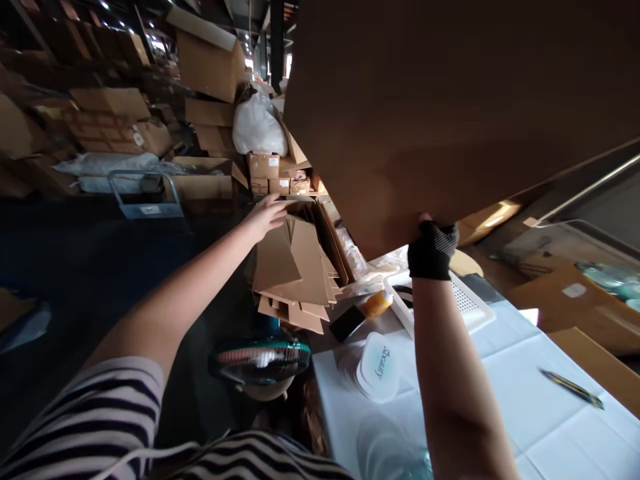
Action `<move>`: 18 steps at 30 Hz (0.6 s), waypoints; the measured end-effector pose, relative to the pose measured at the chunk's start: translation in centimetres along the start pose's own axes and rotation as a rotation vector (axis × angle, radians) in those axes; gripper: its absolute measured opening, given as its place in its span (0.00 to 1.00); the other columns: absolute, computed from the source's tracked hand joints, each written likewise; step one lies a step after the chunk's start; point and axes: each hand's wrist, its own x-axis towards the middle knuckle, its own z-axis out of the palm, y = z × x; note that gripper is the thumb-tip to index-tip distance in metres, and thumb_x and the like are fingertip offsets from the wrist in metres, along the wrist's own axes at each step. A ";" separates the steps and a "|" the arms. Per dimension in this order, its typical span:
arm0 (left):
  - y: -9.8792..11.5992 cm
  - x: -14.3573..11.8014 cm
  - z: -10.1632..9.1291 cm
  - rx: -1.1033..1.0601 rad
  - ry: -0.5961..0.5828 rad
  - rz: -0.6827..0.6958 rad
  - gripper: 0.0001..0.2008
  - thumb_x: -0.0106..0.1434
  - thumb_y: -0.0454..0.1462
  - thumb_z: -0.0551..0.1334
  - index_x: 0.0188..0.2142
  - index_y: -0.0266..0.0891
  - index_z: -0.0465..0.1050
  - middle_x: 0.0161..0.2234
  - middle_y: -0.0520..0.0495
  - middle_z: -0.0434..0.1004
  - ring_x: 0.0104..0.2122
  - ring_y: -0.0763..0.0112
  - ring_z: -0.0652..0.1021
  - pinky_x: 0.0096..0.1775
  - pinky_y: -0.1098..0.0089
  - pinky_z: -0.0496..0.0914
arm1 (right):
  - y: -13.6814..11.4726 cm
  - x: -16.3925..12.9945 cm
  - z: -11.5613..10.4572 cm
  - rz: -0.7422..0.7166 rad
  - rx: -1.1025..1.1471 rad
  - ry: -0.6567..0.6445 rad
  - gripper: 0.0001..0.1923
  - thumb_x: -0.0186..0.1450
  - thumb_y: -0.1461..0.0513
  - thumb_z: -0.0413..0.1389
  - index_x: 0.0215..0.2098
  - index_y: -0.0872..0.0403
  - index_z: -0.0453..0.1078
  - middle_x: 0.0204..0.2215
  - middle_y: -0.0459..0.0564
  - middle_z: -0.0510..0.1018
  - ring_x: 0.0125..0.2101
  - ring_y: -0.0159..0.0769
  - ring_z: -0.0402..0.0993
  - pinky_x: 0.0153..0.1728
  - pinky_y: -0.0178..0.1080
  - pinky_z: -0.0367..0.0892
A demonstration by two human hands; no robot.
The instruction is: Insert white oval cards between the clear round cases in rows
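Observation:
My right hand point(433, 250), in a black fingerless glove, grips the lower edge of a large brown cardboard sheet point(450, 100) that is raised high and fills the upper right of the view. My bare left hand point(267, 215) reaches forward, fingers spread, touching the top of a stack of flat cardboard pieces point(295, 267) that stands at the far left end of the white table point(525, 400). The left hand holds nothing.
On the table lie a white basket point(465, 303), an orange bottle point(376, 303), a dark phone point(347, 323), a white pouch point(380, 367) and a pen point(573, 388). A fan point(260, 357) stands below the table's edge. Stacked boxes point(210, 60) and a cart point(145, 193) fill the back.

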 end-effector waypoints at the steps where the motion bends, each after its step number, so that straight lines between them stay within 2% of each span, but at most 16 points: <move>1: -1.1 -0.9 -0.6 0.009 -0.004 0.016 0.29 0.58 0.42 0.67 0.59 0.46 0.66 0.61 0.39 0.68 0.55 0.57 0.75 0.55 0.53 0.68 | 0.7 -0.4 0.2 0.015 -0.037 0.010 0.19 0.52 0.60 0.60 0.43 0.54 0.72 0.38 0.46 0.77 0.39 0.34 0.72 0.48 0.44 0.70; 3: -3.2 -3.1 -2.7 0.040 0.005 0.035 0.28 0.57 0.44 0.67 0.57 0.45 0.68 0.60 0.39 0.70 0.54 0.57 0.76 0.54 0.54 0.68 | 2.5 -1.6 1.4 0.061 -0.056 0.031 0.20 0.51 0.59 0.60 0.43 0.55 0.73 0.37 0.47 0.78 0.38 0.35 0.72 0.47 0.44 0.69; 6: -6.2 -7.1 -7.8 0.105 0.104 -0.015 0.28 0.56 0.46 0.68 0.55 0.43 0.70 0.57 0.38 0.73 0.54 0.56 0.76 0.54 0.55 0.69 | 6.1 -3.5 3.6 0.142 -0.104 0.059 0.20 0.51 0.57 0.57 0.41 0.57 0.73 0.36 0.50 0.79 0.38 0.37 0.72 0.46 0.43 0.69; 9: -9.0 -11.6 -14.8 0.092 0.302 -0.123 0.26 0.55 0.45 0.69 0.52 0.40 0.73 0.54 0.37 0.76 0.53 0.55 0.77 0.54 0.55 0.70 | 10.1 -5.0 5.1 0.231 -0.200 0.034 0.21 0.52 0.56 0.54 0.40 0.58 0.74 0.36 0.54 0.79 0.37 0.39 0.72 0.44 0.43 0.68; 12: -11.3 -16.9 -22.3 0.069 0.588 -0.197 0.21 0.53 0.42 0.67 0.47 0.41 0.75 0.51 0.41 0.78 0.53 0.54 0.77 0.54 0.56 0.71 | 13.6 -5.8 5.8 0.285 -0.309 -0.028 0.21 0.53 0.56 0.51 0.40 0.59 0.74 0.36 0.56 0.79 0.38 0.41 0.72 0.44 0.44 0.67; 14: -12.7 -20.7 -26.7 0.025 0.677 -0.199 0.21 0.50 0.43 0.66 0.45 0.43 0.74 0.51 0.44 0.78 0.55 0.53 0.75 0.54 0.57 0.71 | 15.1 -6.0 6.1 0.315 -0.368 -0.030 0.20 0.53 0.57 0.50 0.39 0.58 0.74 0.35 0.56 0.78 0.38 0.41 0.71 0.43 0.44 0.67; 16: -14.3 -24.4 -30.0 0.016 0.801 -0.254 0.20 0.50 0.45 0.65 0.43 0.44 0.74 0.50 0.44 0.79 0.58 0.50 0.73 0.56 0.54 0.70 | 16.0 -6.2 6.4 0.312 -0.382 -0.011 0.20 0.53 0.56 0.49 0.38 0.58 0.73 0.35 0.56 0.78 0.37 0.41 0.71 0.43 0.44 0.67; 18: -15.9 -27.6 -32.2 0.033 0.895 -0.286 0.22 0.49 0.51 0.64 0.42 0.46 0.73 0.50 0.45 0.78 0.61 0.48 0.69 0.60 0.50 0.65 | 16.3 -6.4 6.5 0.267 -0.360 -0.010 0.20 0.54 0.55 0.49 0.38 0.57 0.74 0.36 0.55 0.78 0.38 0.41 0.71 0.44 0.44 0.67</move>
